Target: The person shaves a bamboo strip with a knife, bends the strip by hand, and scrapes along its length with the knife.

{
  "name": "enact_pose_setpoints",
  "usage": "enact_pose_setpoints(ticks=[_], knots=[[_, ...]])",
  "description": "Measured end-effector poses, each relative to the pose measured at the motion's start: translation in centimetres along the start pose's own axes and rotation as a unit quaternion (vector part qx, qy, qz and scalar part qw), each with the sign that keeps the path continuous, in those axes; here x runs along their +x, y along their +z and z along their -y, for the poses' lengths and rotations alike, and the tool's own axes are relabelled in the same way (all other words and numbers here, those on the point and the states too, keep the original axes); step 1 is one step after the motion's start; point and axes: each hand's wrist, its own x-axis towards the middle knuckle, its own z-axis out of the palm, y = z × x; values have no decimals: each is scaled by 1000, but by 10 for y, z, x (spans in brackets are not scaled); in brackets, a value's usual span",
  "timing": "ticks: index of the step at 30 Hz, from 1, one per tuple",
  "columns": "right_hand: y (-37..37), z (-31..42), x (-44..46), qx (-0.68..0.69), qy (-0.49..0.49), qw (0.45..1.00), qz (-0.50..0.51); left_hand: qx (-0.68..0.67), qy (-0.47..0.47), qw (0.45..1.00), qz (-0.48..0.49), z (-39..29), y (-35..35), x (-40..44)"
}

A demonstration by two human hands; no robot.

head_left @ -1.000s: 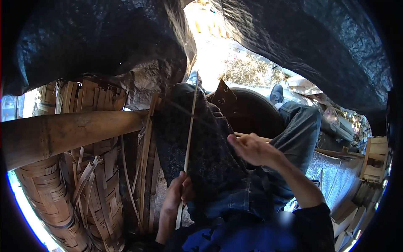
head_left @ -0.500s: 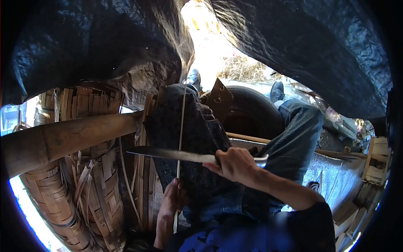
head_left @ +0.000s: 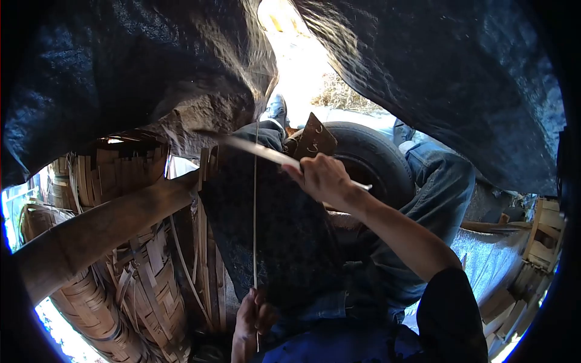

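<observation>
My right hand (head_left: 327,178) is wrapped round the handle of a long-bladed knife (head_left: 266,153). The blade points up and to the left and crosses a thin bamboo strip (head_left: 255,230); whether it touches the strip I cannot tell. Low in the view, my left hand (head_left: 251,314) pinches that strip near its lower end. The strip runs upward from there, over a dark cloth (head_left: 284,242) on my leg. The knife's tip is blurred.
A thick bamboo pole (head_left: 109,224) slants in from the left, above woven bamboo baskets (head_left: 100,314). Ahead lies a tyre (head_left: 375,151) with a pointed brown piece (head_left: 315,136) beside it. Dark plastic sheeting (head_left: 436,72) hangs overhead. A wooden crate (head_left: 544,233) stands at right.
My right hand and the knife have moved up and away along the strip, the blade now more tilted. My left hand has shifted slightly lower, still gripping the strip.
</observation>
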Motion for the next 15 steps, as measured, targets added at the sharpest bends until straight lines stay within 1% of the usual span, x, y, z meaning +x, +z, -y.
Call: enact_pose_setpoints(ticks=[1,3,4,5,6,7,8,9,10,11,12,13,14,15], knots=[[-2,-9,13,-1,-1,1000,0,-3,6,1000,12,0,-1,0],[-8,-24,36,30,92,990,107,11,6,1000,0,-4,6,-2],[-15,-26,37,29,91,990,106,23,5,1000,-14,-6,10,-4],[-30,-25,33,100,125,977,137,21,6,1000,-15,-8,13,-4],[-46,-23,29,170,159,958,168,82,21,994,-68,-12,18,1],[-65,-12,21,183,216,933,222,143,35,982,-119,-17,25,6],[-66,-13,6,179,216,934,222,140,35,983,-116,-19,37,12],[-65,-15,-13,127,86,975,162,279,57,936,-205,-20,52,19],[-64,-11,-29,72,-49,991,100,408,77,862,-290,-23,65,24],[-72,2,-41,70,-52,991,102,476,81,824,-296,-28,72,27],[-88,20,-52,125,40,974,183,473,84,825,-297,-29,68,33],[-95,33,-62,178,131,940,260,618,157,710,-299,-27,59,41],[-91,40,-72,177,126,941,261,739,223,565,-291,-27,55,45],[-86,46,-82,154,78,962,212,738,227,564,-293,-29,57,45]])
